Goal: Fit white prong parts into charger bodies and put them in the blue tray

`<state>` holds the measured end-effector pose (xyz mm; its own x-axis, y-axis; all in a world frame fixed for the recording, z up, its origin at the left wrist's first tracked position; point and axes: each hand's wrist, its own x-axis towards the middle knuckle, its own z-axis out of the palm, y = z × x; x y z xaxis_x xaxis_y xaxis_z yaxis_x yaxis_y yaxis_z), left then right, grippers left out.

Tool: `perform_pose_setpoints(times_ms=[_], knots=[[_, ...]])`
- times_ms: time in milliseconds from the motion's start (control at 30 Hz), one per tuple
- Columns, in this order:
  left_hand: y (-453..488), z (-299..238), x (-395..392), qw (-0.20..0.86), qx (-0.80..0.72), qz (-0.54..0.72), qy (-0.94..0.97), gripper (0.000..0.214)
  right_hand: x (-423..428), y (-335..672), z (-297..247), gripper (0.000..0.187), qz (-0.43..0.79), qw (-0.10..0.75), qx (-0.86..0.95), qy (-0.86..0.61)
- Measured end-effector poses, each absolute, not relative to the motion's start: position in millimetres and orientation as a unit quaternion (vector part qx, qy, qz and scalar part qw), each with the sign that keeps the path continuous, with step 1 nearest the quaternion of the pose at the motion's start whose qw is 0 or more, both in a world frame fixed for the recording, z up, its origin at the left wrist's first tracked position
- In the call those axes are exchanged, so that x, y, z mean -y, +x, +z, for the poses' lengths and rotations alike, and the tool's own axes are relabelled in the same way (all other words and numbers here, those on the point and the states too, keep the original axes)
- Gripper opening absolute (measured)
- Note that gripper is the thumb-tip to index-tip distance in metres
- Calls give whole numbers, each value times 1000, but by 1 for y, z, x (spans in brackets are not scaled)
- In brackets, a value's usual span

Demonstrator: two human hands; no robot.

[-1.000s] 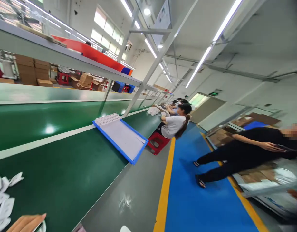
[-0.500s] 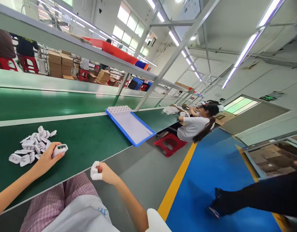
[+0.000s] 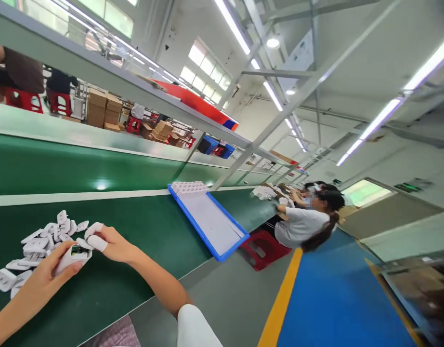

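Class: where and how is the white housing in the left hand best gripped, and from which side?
The housing is probably best pinched across its outer sides, coming from the end away from its open end, as the left hand does. The open end, showing a green board, faces toward the right hand, so this grip leaves it uncovered.

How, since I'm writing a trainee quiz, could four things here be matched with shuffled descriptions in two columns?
Column one:
1. left hand
2. right hand
3. tray
4. stool right of the tray

Column two:
A. blue-rimmed
B. wrapped around a white casing
C. red
D. wears white finger covers

Pairs: 1-B, 2-D, 3-A, 4-C
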<state>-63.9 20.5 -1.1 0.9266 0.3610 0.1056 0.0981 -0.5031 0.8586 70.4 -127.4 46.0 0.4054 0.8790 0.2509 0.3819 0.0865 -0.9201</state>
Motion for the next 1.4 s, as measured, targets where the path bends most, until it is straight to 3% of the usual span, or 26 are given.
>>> perform_pose_setpoints(times_ms=[233,533,1067,1400], knots=[[-69,39,-7,568,-31,22,822,36,144,65,42,46,193,557,430,-684],[-72,42,-6,604,-20,2,797,46,146,49,46,36,165,525,459,-698],[-72,35,-5,557,-17,31,830,44,143,43,43,31,143,480,475,-724],[-72,26,-5,500,-6,65,864,35,137,43,38,20,223,537,419,-697]])
